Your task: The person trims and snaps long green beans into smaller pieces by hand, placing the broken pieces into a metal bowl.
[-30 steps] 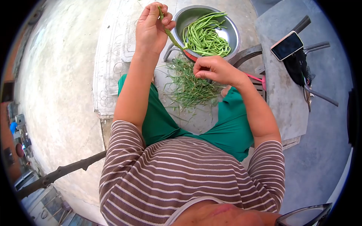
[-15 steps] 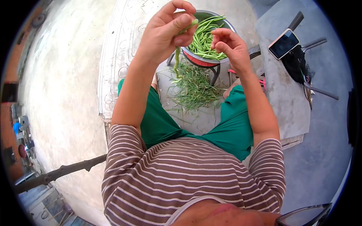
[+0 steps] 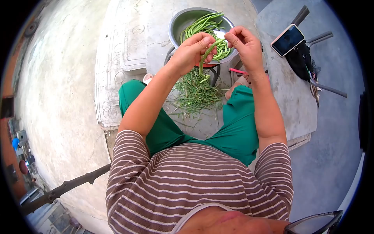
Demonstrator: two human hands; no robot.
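A long green bean runs slantwise between my hands, its lower end hanging down. My left hand is closed around its middle, fingers curled. At the bean's upper tip, my right hand pinches with thumb and forefinger. Both hands are above the near side of a metal basin. Inside the basin lie many green beans, and part of its bare bottom shows. Below the hands, a heap of thin green trimmings is spread on the ground between my feet.
The basin stands on a dark-legged stool with a red part. At right, a phone and a black bag lie by metal bars on a grey slab. A rough wooden pole reaches in from the left.
My left hand has moved down and right with the bean, towards my right hand. The right hand now pinches the bean's tip; before, the hands were apart. The view has shifted slightly.
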